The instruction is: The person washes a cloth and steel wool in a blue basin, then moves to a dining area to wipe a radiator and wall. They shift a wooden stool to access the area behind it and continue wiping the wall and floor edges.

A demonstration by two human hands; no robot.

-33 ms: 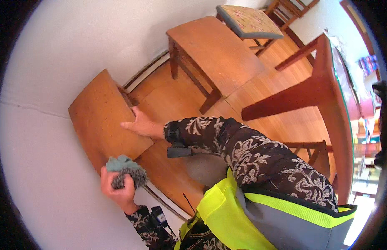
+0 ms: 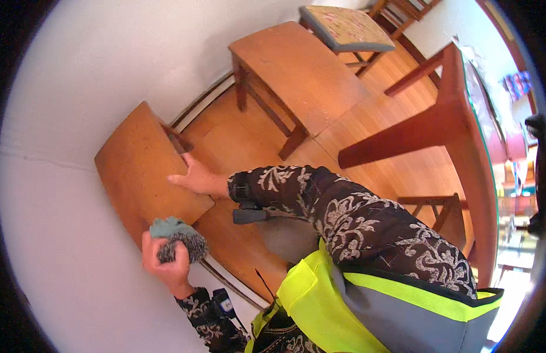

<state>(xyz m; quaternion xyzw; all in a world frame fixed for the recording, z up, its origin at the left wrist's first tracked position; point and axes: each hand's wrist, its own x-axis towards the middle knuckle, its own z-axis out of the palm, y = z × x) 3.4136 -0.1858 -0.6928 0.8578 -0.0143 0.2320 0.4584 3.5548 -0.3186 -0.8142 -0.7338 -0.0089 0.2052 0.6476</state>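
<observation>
we look down on a small wooden tabletop (image 2: 140, 167) set tight against the white wall (image 2: 96, 70) at the left. our left hand (image 2: 165, 259) is clenched around a bunched cleaning cloth (image 2: 174, 238), teal on one side and grey and fuzzy on the other, held at the near corner of the tabletop, right by its edge; whether it touches the wood we cannot tell. balled up like this, the cloth gives a firm pad to press with. our right hand (image 2: 196, 176) lies flat and released, palm down on the right edge of the tabletop, holding nothing; it seems placed there to steady the little piece.

farther off stands a longer wooden bench (image 2: 302, 70), then a chair with a patterned cushion (image 2: 343, 26). a large dark wood table (image 2: 455, 117) runs along the right, over the wood floor (image 2: 237, 147).
</observation>
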